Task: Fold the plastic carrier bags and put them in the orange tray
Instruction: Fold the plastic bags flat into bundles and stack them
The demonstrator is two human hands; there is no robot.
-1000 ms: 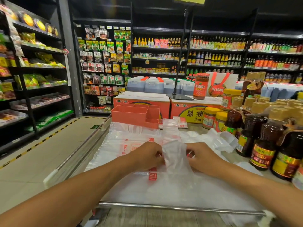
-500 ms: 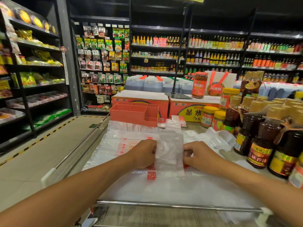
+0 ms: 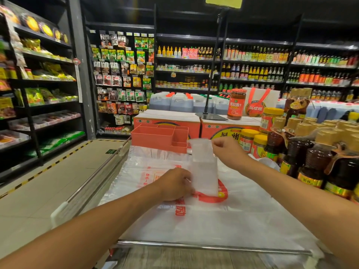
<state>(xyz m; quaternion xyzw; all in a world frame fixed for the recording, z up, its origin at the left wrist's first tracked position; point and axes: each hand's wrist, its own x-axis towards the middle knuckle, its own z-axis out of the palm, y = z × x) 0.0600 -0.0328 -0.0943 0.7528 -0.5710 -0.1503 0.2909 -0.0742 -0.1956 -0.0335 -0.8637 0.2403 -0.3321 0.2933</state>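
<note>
Two pinches: left hand (image 3: 175, 184) anchors the narrow white plastic bag strip (image 3: 204, 171), right hand (image 3: 228, 150) has pulled it taut, seemingly for cross-folding.

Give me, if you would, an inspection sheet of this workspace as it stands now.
Surface: counter rail in front; flat printed bags cover the top.
Job's things: folded bag stretched as a narrow strip; orange tray behind it, no bag seen inside.
Clutter: sauce bottles and jars crowd the right side.
Hands: left hand pinches the strip's near part; right hand pinches its far end.
Cables: nothing seen.
Surroundings: stocked shop shelves, cartons.
</note>
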